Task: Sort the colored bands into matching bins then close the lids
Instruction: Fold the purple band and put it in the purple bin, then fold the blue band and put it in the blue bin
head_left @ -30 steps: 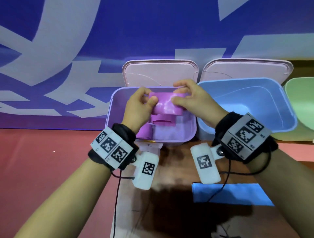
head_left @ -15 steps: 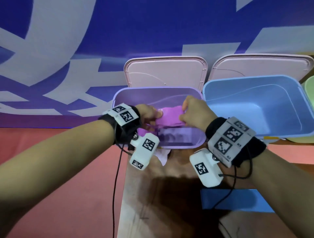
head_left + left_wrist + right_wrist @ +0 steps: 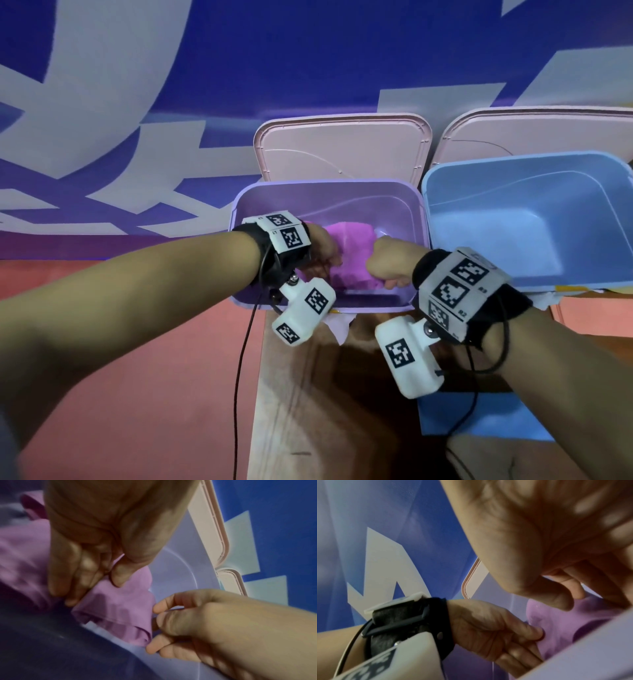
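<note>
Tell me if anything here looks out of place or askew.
Nothing stands out. The purple band sits folded inside the matching purple bin, pinched by the left hand and touched by the right hand. The blue bin holds nothing visible; both lids stand open.

My bare forearms, black wrist straps (image 3: 287,253) with checkered marker tags, white camera pods (image 3: 409,356), thin black cables (image 3: 239,359).
</note>
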{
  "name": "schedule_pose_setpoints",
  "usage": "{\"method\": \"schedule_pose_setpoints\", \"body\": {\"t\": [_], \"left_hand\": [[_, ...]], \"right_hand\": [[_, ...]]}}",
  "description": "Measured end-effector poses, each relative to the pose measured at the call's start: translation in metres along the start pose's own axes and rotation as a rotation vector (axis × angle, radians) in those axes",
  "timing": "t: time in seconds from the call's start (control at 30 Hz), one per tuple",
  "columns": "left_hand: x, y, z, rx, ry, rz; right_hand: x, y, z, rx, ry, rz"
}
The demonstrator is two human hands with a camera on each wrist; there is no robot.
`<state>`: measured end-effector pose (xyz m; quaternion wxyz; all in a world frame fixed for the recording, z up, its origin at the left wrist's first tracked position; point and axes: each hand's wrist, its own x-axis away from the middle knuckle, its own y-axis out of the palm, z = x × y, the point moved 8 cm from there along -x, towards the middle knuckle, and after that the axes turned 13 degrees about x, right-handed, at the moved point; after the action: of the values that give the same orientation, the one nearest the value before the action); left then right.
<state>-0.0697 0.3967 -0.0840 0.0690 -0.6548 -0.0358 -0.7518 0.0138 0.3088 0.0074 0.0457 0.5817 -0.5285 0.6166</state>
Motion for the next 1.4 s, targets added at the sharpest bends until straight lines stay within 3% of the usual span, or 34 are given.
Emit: {"method": "schedule_pose_setpoints", "body": {"t": [0.27,0.4,0.5,0.67,0.77,1.03,1.13,1.3,1.4], "left_hand": [[0.005,0.008,0.002,-0.032,-0.020,-0.004],[0.012,0.008,0.018,-0.051,0.078,0.095],[0.016,0.010,0.020,-0.061,0.062,0.078],[0.041,0.015,0.020,-0.261,0.048,0.093],[0.062,0.006,0.028,-0.283,0.190,0.180],[0.135,0.007,0.037,-0.292,0.551,0.420],[0.152,0.013,0.033,-0.284,0.665,0.536],[0.184,0.050,0.025,-0.290,0.944,0.682],[0.195,0.089,0.019,-0.460,1.016,0.734]], "right_hand": [[0.008,0.008,-0.010,0.287,-0.055,-0.111],[0.006,0.012,-0.011,0.266,-0.036,-0.160],[0.006,0.010,-0.010,0.258,-0.029,-0.145],[0.011,0.007,-0.010,0.273,-0.051,-0.095],[0.020,0.002,-0.011,0.282,-0.032,-0.024],[0.055,-0.026,-0.001,0.133,-0.109,0.425],[0.078,-0.027,0.006,0.188,-0.150,0.542],[0.118,-0.015,0.032,0.286,-0.219,0.703],[0.127,0.002,0.054,0.345,-0.259,0.695]]}}
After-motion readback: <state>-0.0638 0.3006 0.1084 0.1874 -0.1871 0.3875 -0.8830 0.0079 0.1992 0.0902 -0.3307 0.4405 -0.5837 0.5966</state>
